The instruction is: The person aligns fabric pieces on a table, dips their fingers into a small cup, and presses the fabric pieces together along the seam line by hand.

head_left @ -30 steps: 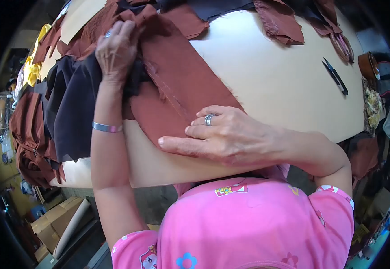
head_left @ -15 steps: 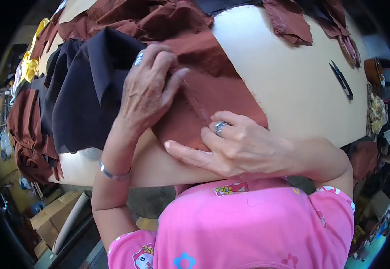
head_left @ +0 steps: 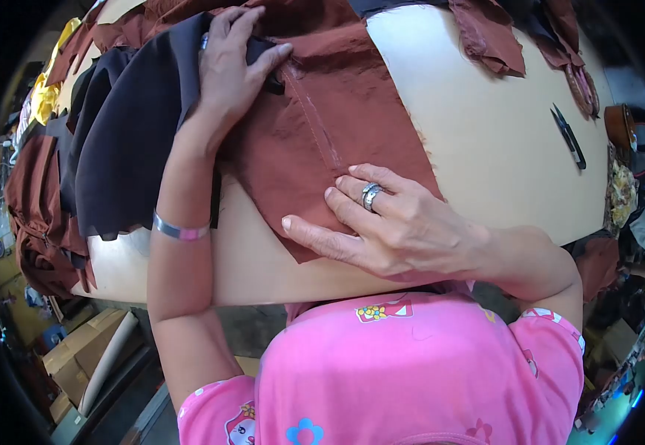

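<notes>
Reddish-brown cloth (head_left: 367,104) lies over the table, with a pale-marked seam line running down its middle. My right hand (head_left: 397,222) rests on its near part, fingers spread and fingertips pressing at the lower end of the seam. Farther up, my left hand (head_left: 235,74) lies where the black cloth (head_left: 133,133) meets the brown cloth. Its thumb stands apart from the fingers and points toward the upper end of the seam. The black cloth drapes to the left, partly under my left wrist.
On the right of the tan table (head_left: 500,170) lie thread snips (head_left: 569,137). Brown cloth scraps (head_left: 489,37) are at the far right. Gathered brown fabric (head_left: 37,185) hangs over the left edge. A cardboard box (head_left: 89,352) stands below on the left.
My left hand has moved up and away along the cloth, baring more of the seam. The brown cloth now lies flatter, and the black cloth has shifted. My right hand stays nearly in place.
</notes>
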Available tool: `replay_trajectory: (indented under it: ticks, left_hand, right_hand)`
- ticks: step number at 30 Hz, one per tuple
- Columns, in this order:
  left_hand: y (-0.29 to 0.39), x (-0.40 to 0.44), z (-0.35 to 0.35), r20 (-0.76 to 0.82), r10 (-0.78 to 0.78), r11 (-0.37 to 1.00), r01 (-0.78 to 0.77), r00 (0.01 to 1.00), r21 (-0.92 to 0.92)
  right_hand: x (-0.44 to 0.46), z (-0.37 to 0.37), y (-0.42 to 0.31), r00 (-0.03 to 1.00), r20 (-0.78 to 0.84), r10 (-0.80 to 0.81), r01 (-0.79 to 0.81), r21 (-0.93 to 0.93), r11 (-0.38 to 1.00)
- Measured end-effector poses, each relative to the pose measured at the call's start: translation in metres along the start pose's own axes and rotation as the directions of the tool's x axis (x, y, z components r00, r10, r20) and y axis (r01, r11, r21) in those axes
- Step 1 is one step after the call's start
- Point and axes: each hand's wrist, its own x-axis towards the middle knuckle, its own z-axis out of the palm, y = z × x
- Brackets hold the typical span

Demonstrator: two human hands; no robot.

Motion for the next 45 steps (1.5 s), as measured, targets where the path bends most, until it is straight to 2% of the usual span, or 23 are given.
replay_trajectory:
  ticks: [1,3,4,5,7,8,9,12,13,15,18,20,22,25,28,30,33,35,36,37,40,43,45]
  left_hand:
    - [0.019,0.005,0.002,-0.047,-0.109,0.994,0.11,0.993,0.022]
    - [0.036,0.023,-0.006,0.11,-0.319,0.947,0.32,0.941,0.003]
    - [0.032,0.032,-0.016,0.314,-0.399,0.906,0.422,0.862,-0.009]
    - [0.025,0.037,-0.022,0.503,-0.45,0.855,0.519,0.738,0.003]
    - [-0.008,0.018,0.008,0.339,-0.226,0.953,0.279,0.913,-0.116]
    - [-0.018,0.012,0.019,0.242,-0.103,0.977,0.144,0.965,-0.157]
    - [-0.01,0.011,0.016,0.111,0.037,0.998,-0.03,0.993,-0.064]
    - [-0.004,0.009,0.014,0.109,0.043,0.999,-0.043,0.993,-0.004]
    - [-0.003,0.011,0.009,0.231,-0.036,0.997,0.051,0.972,-0.056]
    - [-0.005,0.016,-0.007,0.471,-0.164,0.962,0.247,0.867,-0.12]
    - [0.0,0.003,-0.017,0.32,-0.065,0.972,0.133,0.945,-0.195]
    - [0.009,-0.008,-0.02,0.338,-0.035,0.998,0.048,0.94,-0.031]
    - [0.011,-0.013,-0.014,0.322,-0.101,0.988,0.132,0.941,-0.076]
    - [0.004,-0.012,-0.01,0.327,-0.09,0.988,0.126,0.941,-0.093]
    - [-0.003,-0.005,-0.005,0.311,-0.054,0.992,0.086,0.949,-0.09]
    - [-0.002,-0.005,-0.003,0.265,-0.03,0.996,0.052,0.964,-0.075]
    - [-0.007,-0.01,0.004,0.199,0.036,0.999,-0.028,0.979,-0.044]
    - [-0.009,-0.016,0.004,0.185,0.075,0.997,-0.071,0.98,-0.031]
    - [-0.01,-0.016,0.0,0.225,0.086,0.995,-0.071,0.971,-0.073]
    - [-0.01,-0.016,-0.003,0.262,0.083,0.995,-0.068,0.962,-0.067]
    - [-0.007,-0.015,-0.014,0.429,0.0,1.0,0.007,0.903,-0.015]
    - [0.002,-0.012,-0.02,0.455,0.001,0.999,0.023,0.891,-0.048]
    - [0.003,-0.013,-0.018,0.435,0.014,0.998,0.011,0.9,-0.057]
  right_hand:
    - [0.0,-0.002,0.001,0.999,0.041,-0.004,0.004,0.002,1.0]
    - [0.001,-0.009,0.004,0.992,0.122,-0.009,0.009,0.005,1.0]
    - [0.001,-0.009,0.004,0.994,0.111,-0.012,0.01,0.019,1.0]
    - [0.0,-0.008,0.004,0.995,0.099,-0.015,0.012,0.032,0.999]
    - [0.0,-0.008,0.004,0.997,0.072,-0.02,0.016,0.054,0.998]
    - [0.0,-0.01,0.004,0.998,0.057,-0.021,0.017,0.062,0.998]
    - [0.0,-0.01,0.005,0.999,0.042,-0.02,0.017,0.071,0.997]
    - [-0.006,-0.003,0.002,0.999,0.021,-0.035,0.033,0.051,0.998]
    - [-0.005,-0.003,0.002,0.999,0.023,-0.022,0.021,0.049,0.999]
    - [-0.003,-0.002,0.003,1.0,0.025,0.002,-0.003,0.043,0.999]
    - [-0.004,-0.003,0.004,0.999,0.045,0.01,-0.011,0.033,0.999]
    - [-0.003,-0.003,0.005,1.0,0.023,-0.001,-0.001,0.051,0.999]
    - [-0.003,-0.005,0.005,1.0,-0.009,-0.025,0.025,0.053,0.998]
    - [0.001,-0.012,0.004,0.996,-0.068,-0.053,0.054,0.014,0.998]
    - [0.006,-0.022,0.002,0.998,-0.039,-0.052,0.05,-0.058,0.997]
    - [0.0,-0.02,0.0,0.994,0.076,-0.081,0.09,-0.124,0.988]
    - [-0.006,-0.013,-0.004,0.991,0.116,-0.068,0.085,-0.145,0.986]
    - [-0.009,0.0,-0.005,0.998,0.045,-0.054,0.057,-0.069,0.996]
    - [-0.01,0.001,-0.003,0.999,0.015,-0.039,0.039,-0.044,0.998]
    - [-0.009,-0.005,-0.003,0.997,0.061,0.052,-0.059,0.13,0.99]
    - [-0.007,-0.008,-0.009,0.998,0.062,0.005,-0.008,0.058,0.998]
    - [-0.017,-0.006,-0.02,0.998,-0.021,-0.059,0.056,-0.132,0.99]
    - [-0.023,-0.026,-0.006,0.994,0.027,0.101,-0.102,0.044,0.994]
